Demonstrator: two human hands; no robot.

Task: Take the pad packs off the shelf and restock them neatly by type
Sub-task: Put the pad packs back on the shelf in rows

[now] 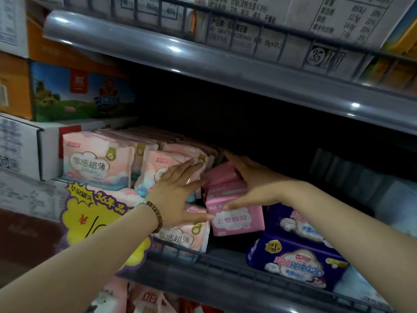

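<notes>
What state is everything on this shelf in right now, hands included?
pink packs, upright row, held between both hands.
left hand, flat, fingers straight against the row's left side.
right hand, gripping the pink packs from the right.
pale pink packs, standing in rows.
purple packs, lying stacked at right.

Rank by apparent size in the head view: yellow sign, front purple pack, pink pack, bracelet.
1. Yellow sign, though the left arm hides part of it.
2. Front purple pack; it sits nearer the camera, so its lead over pink is unsure.
3. Pink pack.
4. Bracelet.
</notes>
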